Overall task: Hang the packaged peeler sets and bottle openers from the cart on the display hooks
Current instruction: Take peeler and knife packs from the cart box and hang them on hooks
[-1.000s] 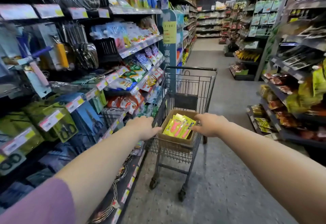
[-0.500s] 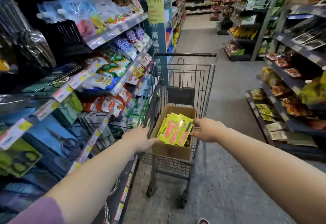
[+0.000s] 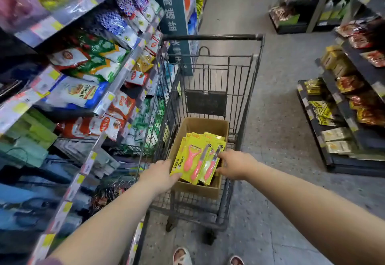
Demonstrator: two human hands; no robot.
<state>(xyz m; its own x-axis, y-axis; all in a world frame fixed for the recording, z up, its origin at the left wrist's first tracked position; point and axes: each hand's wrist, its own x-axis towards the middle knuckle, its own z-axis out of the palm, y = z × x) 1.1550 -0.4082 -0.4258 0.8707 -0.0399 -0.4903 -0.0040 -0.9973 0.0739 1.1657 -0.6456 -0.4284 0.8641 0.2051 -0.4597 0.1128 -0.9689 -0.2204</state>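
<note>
Cart (image 3: pixel 246 97) stands mid-aisle, hard against the shelf rack (image 3: pixel 116 85) at its 9 o'clock. A cardboard box (image 3: pixel 200 126) sits in the near end of the basket. The peeler sets (image 3: pixel 193 160), yellow cards with pink tools, stand fanned upright in the box. Left hand (image 3: pixel 159 174) touches the front card's lower corner at the box's 8 o'clock. Right hand (image 3: pixel 236 164) has fingertips on the card edge at 3 o'clock. Cannot tell whether either hand pinches a card or only rests against it. The rack holds bagged goods, and its lower rows are blurred. A teal sign (image 3: pixel 173 14) stands at 11 o'clock, with snack shelves (image 3: pixel 354 135) at 3 o'clock across open floor (image 3: pixel 277 89). Sandalled feet (image 3: pixel 182 256) show at 6 o'clock.
</note>
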